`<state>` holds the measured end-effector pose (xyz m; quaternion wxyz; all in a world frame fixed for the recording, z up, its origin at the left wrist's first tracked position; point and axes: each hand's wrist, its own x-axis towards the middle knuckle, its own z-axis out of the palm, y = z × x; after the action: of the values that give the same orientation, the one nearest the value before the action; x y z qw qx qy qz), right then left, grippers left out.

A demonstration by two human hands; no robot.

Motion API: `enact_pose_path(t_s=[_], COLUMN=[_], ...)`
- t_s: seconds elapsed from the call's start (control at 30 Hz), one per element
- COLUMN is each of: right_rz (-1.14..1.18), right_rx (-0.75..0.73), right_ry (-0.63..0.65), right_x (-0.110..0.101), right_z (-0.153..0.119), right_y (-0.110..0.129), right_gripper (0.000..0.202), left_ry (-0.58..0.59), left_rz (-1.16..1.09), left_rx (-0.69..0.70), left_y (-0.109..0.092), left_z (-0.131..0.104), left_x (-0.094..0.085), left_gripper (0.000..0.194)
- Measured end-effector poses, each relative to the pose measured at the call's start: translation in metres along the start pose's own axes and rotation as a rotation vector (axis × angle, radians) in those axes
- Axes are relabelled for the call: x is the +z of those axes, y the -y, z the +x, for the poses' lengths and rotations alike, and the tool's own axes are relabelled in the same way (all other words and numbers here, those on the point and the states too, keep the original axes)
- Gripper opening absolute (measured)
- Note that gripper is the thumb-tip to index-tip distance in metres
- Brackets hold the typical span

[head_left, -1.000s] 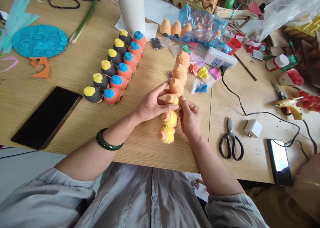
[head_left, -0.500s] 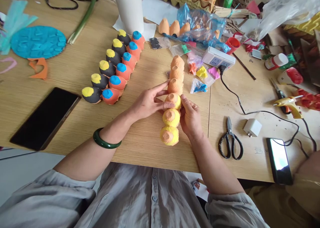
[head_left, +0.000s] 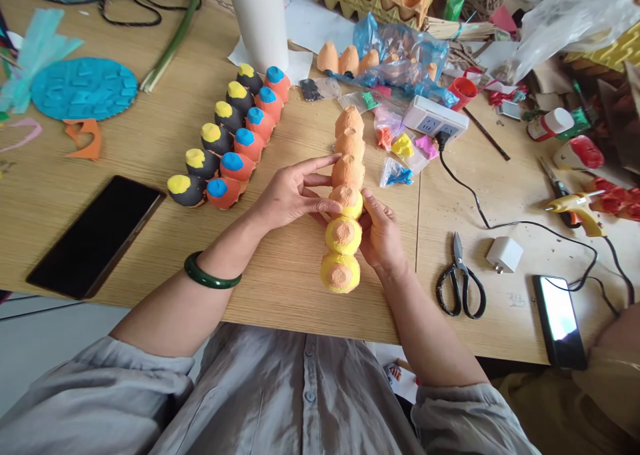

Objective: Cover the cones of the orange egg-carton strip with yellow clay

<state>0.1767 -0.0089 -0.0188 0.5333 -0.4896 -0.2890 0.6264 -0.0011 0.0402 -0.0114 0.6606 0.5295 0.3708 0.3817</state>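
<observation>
Between my two hands is an egg carton strip (head_left: 345,232), a row of orange cups whose nearest ones are ringed with yellow clay. My left hand (head_left: 295,195) grips its left side, thumb on the partly yellow cup and index finger reaching along the cup beyond. On the other side my right hand (head_left: 383,232) pinches the strip at that same partly yellow cup; some of its fingers are hidden underneath. Further left stand two finished-looking rows: black cups with yellow tops (head_left: 203,164) and red cups with blue tops (head_left: 234,165).
Scissors (head_left: 460,278), a white charger (head_left: 505,254) and a lit phone (head_left: 560,322) lie to the right. Beyond the strip are clay packets (head_left: 400,145) and a power strip (head_left: 435,116). A dark tablet (head_left: 95,235) lies left. Part of another person shows at lower right.
The strip has tilted slightly, its far end shifting left and its near end a little right. Both hands keep their hold, with the left thumb drawn back slightly leftward.
</observation>
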Motion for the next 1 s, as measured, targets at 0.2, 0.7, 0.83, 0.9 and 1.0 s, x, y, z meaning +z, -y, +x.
enact_pose_path(t_s=[0.2, 0.7, 0.83, 0.9, 1.0], right_rz=[0.031, -0.102, -0.123, -0.124, -0.124], right_rx=[0.073, 0.201, 0.155, 0.146, 0.145], right_ry=[0.018, 0.003, 0.021, 0.008, -0.007], right_x=[0.002, -0.004, -0.009, -0.011, -0.011], right_z=[-0.004, -0.009, -0.006, -0.004, -0.003], right_y=[0.007, 0.018, 0.017, 0.015, 0.014], right_gripper=[0.047, 0.048, 0.050, 0.049, 0.049], left_ry=[-0.027, 0.037, -0.148, -0.325, -0.455], left_rz=[-0.040, -0.054, 0.142, 0.320, 0.559], left_rx=[-0.015, 0.018, 0.125, 0.271, 0.477], left_y=[-0.001, 0.005, 0.003, 0.000, -0.002], left_z=[0.000, 0.000, -0.004, -0.007, -0.010], left_x=[-0.001, 0.005, 0.011, 0.012, 0.013], left_gripper=[0.104, 0.104, 0.083, 0.062, 0.033])
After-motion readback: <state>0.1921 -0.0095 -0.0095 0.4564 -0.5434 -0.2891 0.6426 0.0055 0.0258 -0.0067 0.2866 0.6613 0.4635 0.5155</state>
